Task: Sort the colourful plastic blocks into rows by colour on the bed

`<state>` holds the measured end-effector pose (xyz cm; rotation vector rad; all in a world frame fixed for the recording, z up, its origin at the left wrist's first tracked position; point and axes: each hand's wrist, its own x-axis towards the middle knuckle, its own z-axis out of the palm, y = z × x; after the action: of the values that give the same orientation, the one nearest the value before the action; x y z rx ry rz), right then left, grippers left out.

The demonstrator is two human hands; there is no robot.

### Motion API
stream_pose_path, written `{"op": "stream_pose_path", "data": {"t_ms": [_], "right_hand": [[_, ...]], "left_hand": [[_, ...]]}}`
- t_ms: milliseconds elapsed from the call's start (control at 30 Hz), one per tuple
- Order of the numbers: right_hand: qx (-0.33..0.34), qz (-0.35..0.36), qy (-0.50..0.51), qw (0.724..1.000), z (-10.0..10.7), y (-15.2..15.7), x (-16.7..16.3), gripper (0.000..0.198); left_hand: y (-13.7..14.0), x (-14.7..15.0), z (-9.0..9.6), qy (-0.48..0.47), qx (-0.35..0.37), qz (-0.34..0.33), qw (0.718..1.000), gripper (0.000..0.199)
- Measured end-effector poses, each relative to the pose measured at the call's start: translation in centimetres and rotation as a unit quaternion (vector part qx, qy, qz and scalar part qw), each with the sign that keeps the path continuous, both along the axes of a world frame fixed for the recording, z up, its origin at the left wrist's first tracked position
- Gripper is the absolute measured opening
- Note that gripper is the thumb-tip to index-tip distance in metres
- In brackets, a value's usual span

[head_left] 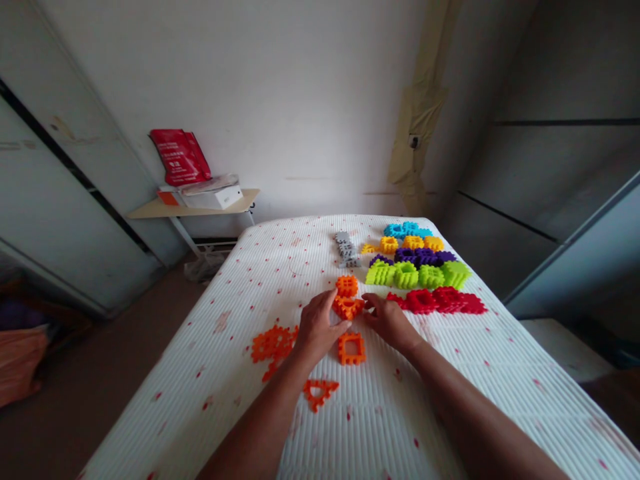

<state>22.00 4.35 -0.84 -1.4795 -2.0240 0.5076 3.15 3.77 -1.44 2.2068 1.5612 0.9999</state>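
Note:
Both hands are at a stack of orange triangular building pieces point(349, 307) on the bed. My left hand point(319, 325) curves around the stack's left side, fingers at the far edge and thumb at the near edge. At the right corner, my right hand point(387, 321) has its bent fingertips against the stack. Just beyond sits an orange stack with a windowed square point(347, 286). Closer to me lies an orange square frame stack point(352, 349). A loose orange triangle point(320, 393) rests nearer still. Loose orange pieces point(273, 345) lie left, partly hidden by my left forearm.
Sorted stacks stand at right: red point(435, 301), lime green point(419, 275), purple point(425, 257), yellow point(413, 243) and blue point(407, 230). Grey pieces point(345, 248) lie farther back. A side table point(150, 209) holds a white box point(215, 196) and a red bag point(179, 159).

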Motion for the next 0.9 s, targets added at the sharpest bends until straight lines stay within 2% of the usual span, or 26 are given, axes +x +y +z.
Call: {"op": "stream_pose_path", "data": {"t_ms": [367,633,900], "right_hand": [[0.017,0.014,0.011,1.0,-0.43,0.32,-0.5,0.017],[0.028,0.009,0.015,0.999,-0.56,0.56,-0.78,0.01],[0.027,0.008,0.015,0.999,-0.31,0.41,-0.82,0.01]], "left_hand": [[0.34,0.34,-0.09,-0.023,-0.008,0.001,1.0,0.058],[0.22,0.39,-0.37,-0.02,-0.006,-0.001,1.0,0.058],[0.25,0.39,-0.59,-0.028,0.007,0.001,1.0,0.056]]}}
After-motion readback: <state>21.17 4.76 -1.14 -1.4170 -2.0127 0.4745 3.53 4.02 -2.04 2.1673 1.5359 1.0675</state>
